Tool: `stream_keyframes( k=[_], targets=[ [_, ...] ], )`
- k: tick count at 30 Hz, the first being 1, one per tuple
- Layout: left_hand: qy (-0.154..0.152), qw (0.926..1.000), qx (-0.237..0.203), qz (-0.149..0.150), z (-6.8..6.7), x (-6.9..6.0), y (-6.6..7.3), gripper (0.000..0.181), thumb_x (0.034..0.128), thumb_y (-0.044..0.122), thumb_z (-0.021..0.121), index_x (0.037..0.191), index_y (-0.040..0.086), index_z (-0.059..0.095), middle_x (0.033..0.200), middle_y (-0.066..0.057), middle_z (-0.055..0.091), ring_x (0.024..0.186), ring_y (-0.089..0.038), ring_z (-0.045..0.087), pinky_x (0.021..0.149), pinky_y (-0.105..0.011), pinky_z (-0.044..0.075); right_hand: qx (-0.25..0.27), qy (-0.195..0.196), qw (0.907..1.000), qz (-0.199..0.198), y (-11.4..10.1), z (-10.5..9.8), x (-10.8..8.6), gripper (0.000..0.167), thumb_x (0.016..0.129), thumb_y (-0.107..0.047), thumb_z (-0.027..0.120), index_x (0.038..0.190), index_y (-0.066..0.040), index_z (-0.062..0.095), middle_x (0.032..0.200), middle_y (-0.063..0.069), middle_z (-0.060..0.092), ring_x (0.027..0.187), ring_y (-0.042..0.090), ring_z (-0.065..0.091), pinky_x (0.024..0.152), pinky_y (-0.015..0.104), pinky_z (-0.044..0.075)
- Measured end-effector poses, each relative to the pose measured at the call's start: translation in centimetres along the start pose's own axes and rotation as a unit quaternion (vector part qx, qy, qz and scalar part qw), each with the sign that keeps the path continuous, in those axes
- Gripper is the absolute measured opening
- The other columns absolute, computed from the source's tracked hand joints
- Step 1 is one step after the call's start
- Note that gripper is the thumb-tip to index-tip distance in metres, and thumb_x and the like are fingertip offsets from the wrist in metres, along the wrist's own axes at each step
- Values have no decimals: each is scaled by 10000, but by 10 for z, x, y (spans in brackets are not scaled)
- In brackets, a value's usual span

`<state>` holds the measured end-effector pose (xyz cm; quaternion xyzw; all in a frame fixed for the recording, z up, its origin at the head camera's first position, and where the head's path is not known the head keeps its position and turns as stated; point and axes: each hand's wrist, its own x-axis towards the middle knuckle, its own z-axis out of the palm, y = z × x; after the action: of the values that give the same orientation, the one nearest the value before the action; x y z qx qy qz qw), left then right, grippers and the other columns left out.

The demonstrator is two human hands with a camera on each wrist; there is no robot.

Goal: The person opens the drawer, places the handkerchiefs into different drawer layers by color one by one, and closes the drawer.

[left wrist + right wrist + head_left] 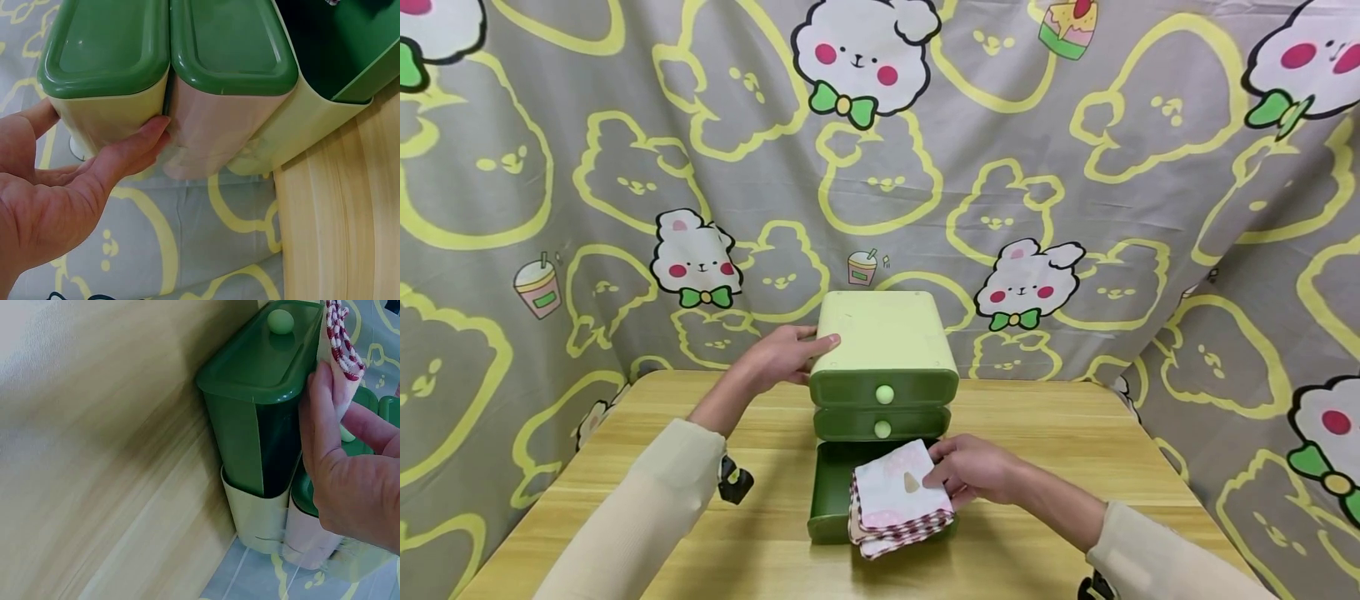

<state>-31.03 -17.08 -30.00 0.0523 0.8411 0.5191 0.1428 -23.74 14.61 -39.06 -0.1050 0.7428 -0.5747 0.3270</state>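
A small drawer cabinet (880, 333) stands on the table, with a pale yellow-green top and green drawer fronts. Its two upper drawers are closed, and the bottom drawer (831, 483) is pulled out. My left hand (782, 357) grips the upper left side of the cabinet, thumb on the top edge; the left wrist view shows its fingers (140, 140) along the side wall. Over the open drawer, my right hand (976, 468) pinches a folded cloth (895, 487), white with a pink print and a red-checked edge. In the right wrist view the cloth (340, 369) lies between thumb and fingers.
The wooden table (745, 500) spreads around the cabinet on both sides. Behind it hangs a grey curtain (760, 192) with yellow outlines and cartoon animals. Each upper drawer has a round light-green knob (884, 395). A black wrist device (734, 481) sits at my left cuff.
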Motion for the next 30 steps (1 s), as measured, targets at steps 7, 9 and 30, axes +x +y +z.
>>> stream_keyframes(
  k=[7,9,30],
  targets=[
    [10,10000,-5,-20,0,0,0,798,1033,486,551,1615,44,231,1307,-179,655,1141,-259,674,951,-403,581,130,129,9997,-154,8,-2,8,68,869,-6,677,865,26,618,680,-8,632,618,64,603,588,196,533],
    [-7,10000,-22,-10,0,0,0,797,1034,484,550,1616,43,228,1310,-183,653,1147,-265,673,952,-405,580,204,165,9995,-193,11,-1,11,85,878,1,670,922,74,667,745,33,704,681,95,678,638,212,578],
    [-53,10000,-43,-12,-1,1,0,821,1025,503,558,1620,53,216,1331,-185,643,1185,-284,657,961,-411,576,622,1032,9918,-436,26,15,31,153,895,2,682,963,137,664,799,53,734,758,106,709,738,263,621]
  ],
)
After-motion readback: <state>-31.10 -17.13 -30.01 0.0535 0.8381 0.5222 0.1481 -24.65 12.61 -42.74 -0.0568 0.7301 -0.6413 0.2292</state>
